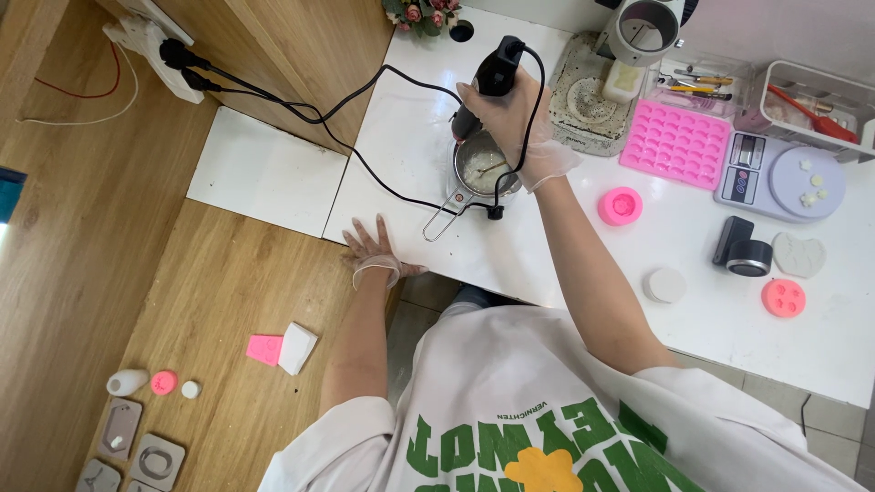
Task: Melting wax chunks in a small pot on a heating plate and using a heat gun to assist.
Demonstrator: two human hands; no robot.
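Two gloved hands work at a white bench [437, 82]. Right hand [510, 114], fingers wrapped around one black handheld heating tool [488, 82], points it into one small steel pot [483, 169], frame centre. Left hand [374, 251] rests flat, fingers spread, lower left of it.

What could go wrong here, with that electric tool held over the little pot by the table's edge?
Three things, I think. The small metal pot stands unheld: the left hand lies flat on the table's edge, so the pot might shift. The black cord trails beside the pot and loops near its wire handle; a tug could tip it. The right hand holds the black tool right above the whitish contents, which might spatter.
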